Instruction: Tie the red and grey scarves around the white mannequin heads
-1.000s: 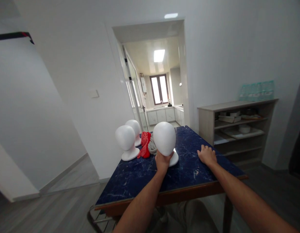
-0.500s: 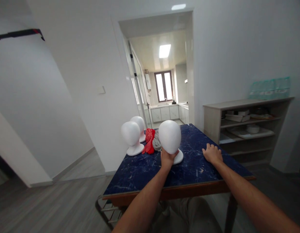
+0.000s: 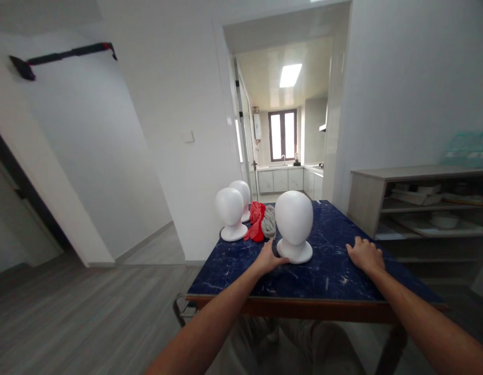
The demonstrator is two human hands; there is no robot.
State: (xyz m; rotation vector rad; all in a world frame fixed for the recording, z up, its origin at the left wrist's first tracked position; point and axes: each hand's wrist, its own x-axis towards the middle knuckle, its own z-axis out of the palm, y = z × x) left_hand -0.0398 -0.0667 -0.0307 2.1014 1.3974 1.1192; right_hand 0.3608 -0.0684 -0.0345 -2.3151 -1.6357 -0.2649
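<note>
White featureless mannequin head (image 3: 294, 217), upright, blue-marbled worktop (image 3: 323, 284), near edge; left hand (image 3: 270, 259) at base (image 3: 301, 254), perhaps steadying; right hand (image 3: 365, 253), right edge; both grips parted.

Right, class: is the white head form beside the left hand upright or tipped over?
Upright: the white head form stands base down on the blue tabletop, rounded end up.
</note>
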